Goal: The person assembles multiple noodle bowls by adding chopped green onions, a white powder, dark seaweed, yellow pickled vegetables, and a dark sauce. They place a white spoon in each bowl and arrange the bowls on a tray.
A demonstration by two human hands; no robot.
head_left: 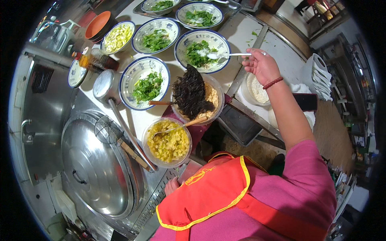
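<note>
Above the white counter [243, 34], the right hand [260, 66] grips a spoon [232, 54] pointing left over a bowl [183, 56] of greens [197, 56], far from the left hand [171, 186], whose hold I cannot tell.

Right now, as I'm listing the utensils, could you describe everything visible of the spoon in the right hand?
The pale spoon has a slim handle and a rounded head; plastic or metal, I cannot tell. The right hand holds its handle near the end. It points left, roughly level across the picture, its head over greens in a blue-rimmed bowl and seemingly holding white powder. Contact there is unclear.
</note>
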